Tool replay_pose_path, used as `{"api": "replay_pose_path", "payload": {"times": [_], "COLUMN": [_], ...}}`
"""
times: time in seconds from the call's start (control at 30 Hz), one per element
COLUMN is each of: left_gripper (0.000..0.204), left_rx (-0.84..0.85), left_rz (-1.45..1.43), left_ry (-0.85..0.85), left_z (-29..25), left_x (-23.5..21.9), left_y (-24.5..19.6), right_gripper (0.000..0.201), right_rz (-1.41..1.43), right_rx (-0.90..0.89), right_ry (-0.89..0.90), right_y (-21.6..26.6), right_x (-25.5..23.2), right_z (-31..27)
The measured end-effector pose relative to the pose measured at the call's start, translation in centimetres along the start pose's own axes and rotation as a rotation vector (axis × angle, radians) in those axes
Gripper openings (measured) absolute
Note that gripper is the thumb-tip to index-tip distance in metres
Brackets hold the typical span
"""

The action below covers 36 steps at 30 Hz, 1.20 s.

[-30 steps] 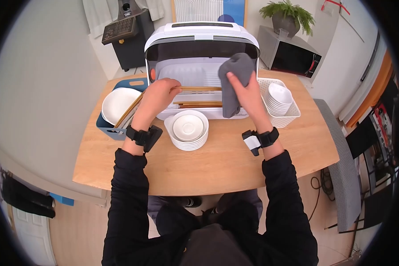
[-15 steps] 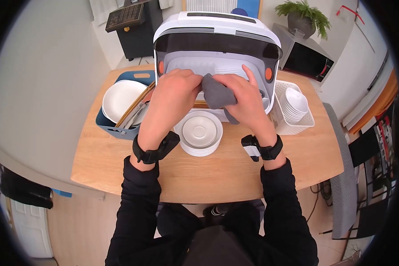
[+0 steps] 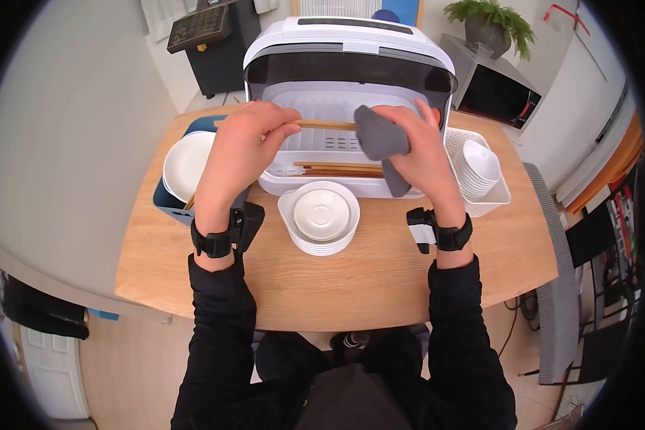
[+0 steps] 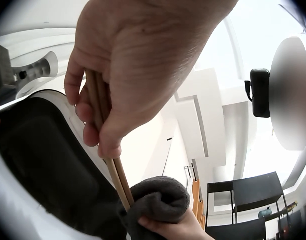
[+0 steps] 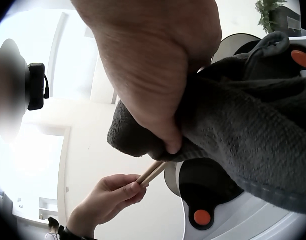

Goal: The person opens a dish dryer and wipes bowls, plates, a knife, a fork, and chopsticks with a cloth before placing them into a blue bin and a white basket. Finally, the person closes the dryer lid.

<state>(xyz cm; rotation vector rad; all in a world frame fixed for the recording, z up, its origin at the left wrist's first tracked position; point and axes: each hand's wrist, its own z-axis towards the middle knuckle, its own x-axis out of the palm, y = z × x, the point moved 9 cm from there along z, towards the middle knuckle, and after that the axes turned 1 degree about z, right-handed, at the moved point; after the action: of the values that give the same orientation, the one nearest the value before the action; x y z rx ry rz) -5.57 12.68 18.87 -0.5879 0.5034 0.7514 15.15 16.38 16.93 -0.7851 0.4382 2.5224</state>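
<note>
My left hand (image 3: pixel 244 143) grips a pair of wooden chopsticks (image 3: pixel 326 125) near one end, fingers and thumb curled round them. Their far end runs into a dark grey cloth (image 3: pixel 381 135), which my right hand (image 3: pixel 424 150) holds bunched up. In the left wrist view, two chopsticks (image 4: pixel 119 180) enter the rolled cloth (image 4: pixel 160 200). Both hands are over the front of a white dish cabinet (image 3: pixel 269 183) with a raised dark lid (image 3: pixel 337 72). More chopsticks (image 3: pixel 340 169) lie along its front tray. The covered chopstick ends are hidden.
A stack of white bowls (image 3: pixel 321 215) stands on the wooden table (image 3: pixel 351 272) before the cabinet. At left, a blue basket (image 3: pixel 170 206) holds white dishes (image 3: pixel 185 166). At right, a white basket (image 3: pixel 491 208) holds stacked small bowls (image 3: pixel 480 163). A microwave (image 3: pixel 491 93) stands behind.
Half a second ago the hands were close together with the cloth against the left hand. Now they are farther apart, the left hand further left, and a bare length of chopsticks shows between them.
</note>
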Motion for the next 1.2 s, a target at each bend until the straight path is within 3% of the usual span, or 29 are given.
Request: {"api": "replay_pose_path", "payload": {"times": [0.33,0.53,0.7,0.83,0.9,0.97,1.1,1.2], "left_gripper": [0.015,0.017,0.023,0.023,0.024,0.026,0.021,0.022], "left_rx": [-0.08,-0.222,-0.476,-0.299,-0.326,-0.374,-0.398,-0.301], "left_rz": [0.028,-0.087,-0.365,-0.365,-0.393,-0.542,-0.605,-0.574], "left_ry": [-0.018,-0.13,-0.12,-0.088,0.038,0.179,0.191,0.139], "left_z": [-0.3,-0.8,-1.1,-0.3,-0.3,-0.7,-1.3,-1.5], "left_x": [-0.8,-2.8,-1.2,1.9,4.2,7.4,9.1,9.7], "left_y": [1.4,3.3,4.3,2.3,1.6,0.3,-1.4,-1.3], "right_gripper": [0.058,0.051,0.049,0.043,0.039,0.038,0.034,0.034], "right_rz": [-0.112,0.259,0.941,1.301,1.431,1.421,1.349,1.269], "right_rx": [0.112,0.467,0.646,0.725,0.735,0.696,0.679,0.683], "right_ry": [-0.043,-0.289,-0.359,-0.267,-0.217,-0.297,-0.334,-0.299], "right_y": [-4.0,-7.6,-7.5,-4.9,-3.6,-3.8,-4.3,-4.5], "right_x": [-2.2,-4.2,-0.1,3.5,4.2,4.7,4.7,4.4], "right_z": [-0.7,-1.6,-1.6,-1.4,-1.2,-1.4,-1.7,-1.7]}}
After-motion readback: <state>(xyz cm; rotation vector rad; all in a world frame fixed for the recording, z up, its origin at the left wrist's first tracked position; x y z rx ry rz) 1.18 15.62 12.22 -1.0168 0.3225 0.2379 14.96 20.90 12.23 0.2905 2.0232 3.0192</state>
